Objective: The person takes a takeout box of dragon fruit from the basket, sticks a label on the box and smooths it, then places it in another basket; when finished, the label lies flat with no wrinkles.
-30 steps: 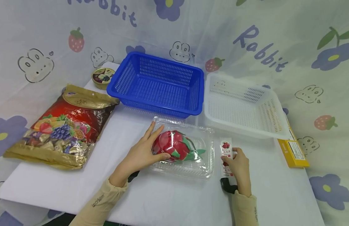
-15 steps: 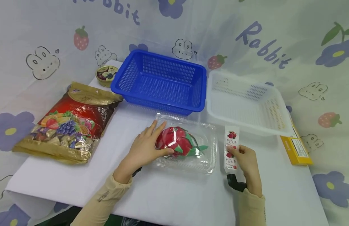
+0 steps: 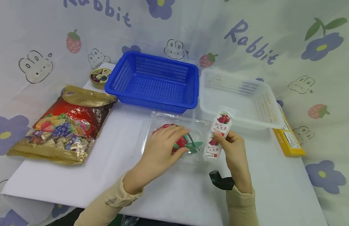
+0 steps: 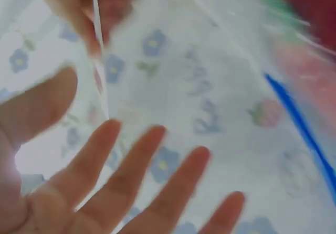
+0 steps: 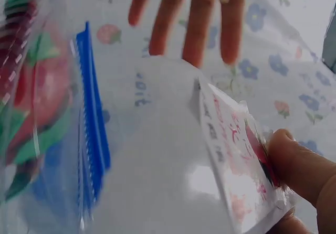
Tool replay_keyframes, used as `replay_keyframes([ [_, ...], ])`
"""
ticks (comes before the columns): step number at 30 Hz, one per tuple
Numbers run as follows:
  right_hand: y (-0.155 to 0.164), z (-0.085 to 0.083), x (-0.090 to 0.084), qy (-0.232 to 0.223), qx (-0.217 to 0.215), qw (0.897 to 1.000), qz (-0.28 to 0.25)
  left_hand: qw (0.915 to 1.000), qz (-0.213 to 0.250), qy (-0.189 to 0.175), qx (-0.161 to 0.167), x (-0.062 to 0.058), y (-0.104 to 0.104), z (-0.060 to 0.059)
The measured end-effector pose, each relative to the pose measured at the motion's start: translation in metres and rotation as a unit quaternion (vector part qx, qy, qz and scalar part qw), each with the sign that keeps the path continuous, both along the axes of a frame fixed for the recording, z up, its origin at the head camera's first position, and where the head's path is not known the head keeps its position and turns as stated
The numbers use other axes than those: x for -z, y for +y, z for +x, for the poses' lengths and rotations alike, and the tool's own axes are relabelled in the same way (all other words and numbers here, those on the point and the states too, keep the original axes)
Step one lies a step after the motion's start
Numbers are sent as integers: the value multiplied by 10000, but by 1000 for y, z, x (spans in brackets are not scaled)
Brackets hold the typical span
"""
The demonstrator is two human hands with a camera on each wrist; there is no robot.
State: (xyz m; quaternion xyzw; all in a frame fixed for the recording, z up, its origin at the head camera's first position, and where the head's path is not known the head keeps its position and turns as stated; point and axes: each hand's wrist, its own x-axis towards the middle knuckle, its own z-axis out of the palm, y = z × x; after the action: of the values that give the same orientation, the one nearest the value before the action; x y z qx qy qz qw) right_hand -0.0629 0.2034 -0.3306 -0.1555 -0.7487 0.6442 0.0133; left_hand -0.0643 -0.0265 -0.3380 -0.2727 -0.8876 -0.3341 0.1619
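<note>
My right hand [image 3: 237,157] pinches a strip of printed labels [image 3: 211,150] by its right edge, thumb on the front. The strip shows red dragon fruit pictures and red characters; in the right wrist view my thumb [image 5: 296,160] lies across the label strip [image 5: 236,166]. My left hand [image 3: 160,149], fingers spread and fairly straight, overlaps a clear plastic clamshell box [image 3: 163,115] in the head view. A red dragon fruit with green tips [image 3: 195,146] lies inside the box, partly hidden by that hand. In the left wrist view, the left fingers [image 4: 142,181] hold nothing.
Behind the clear box stand a blue plastic basket [image 3: 152,102] and a white basket [image 3: 233,121]. At left lie a large candy bag [image 3: 75,116] and a round tin [image 3: 99,78]. A yellow box [image 3: 288,141] lies at the right edge of the white table [image 3: 174,194].
My right hand has raised and tilted the label strip, bringing it closer to the clear box. My left hand has shifted right from the box's left side to over the fruit.
</note>
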Motion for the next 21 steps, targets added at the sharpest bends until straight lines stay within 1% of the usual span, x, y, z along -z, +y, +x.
replay_keyframes([
  [1, -5, -1, -3, 103, -106, 9998, -100, 9996, 216, 180, 104, -4, 6, 0],
  [3, -15, -3, -7, 308, -290, 9987, -289, 9973, 555, 457, 174, -10, 16, -3],
  [6, -24, -9, -11, 564, -414, 9965, -462, 9940, 899, 624, 34, -17, 28, -8],
  [9, -31, -17, -13, 684, -383, 9946, -680, 9922, 1076, 595, -189, -19, 33, -14],
  [14, -37, -23, -14, 644, -416, 9919, -1017, 9897, 1236, 547, -468, -16, 39, -23],
  [18, -39, -23, -15, 626, -450, 9894, -1227, 9870, 1377, 587, -580, -15, 39, -27],
  [21, -41, -23, -16, 621, -463, 9888, -1279, 9860, 1504, 462, -548, -14, 37, -29],
])
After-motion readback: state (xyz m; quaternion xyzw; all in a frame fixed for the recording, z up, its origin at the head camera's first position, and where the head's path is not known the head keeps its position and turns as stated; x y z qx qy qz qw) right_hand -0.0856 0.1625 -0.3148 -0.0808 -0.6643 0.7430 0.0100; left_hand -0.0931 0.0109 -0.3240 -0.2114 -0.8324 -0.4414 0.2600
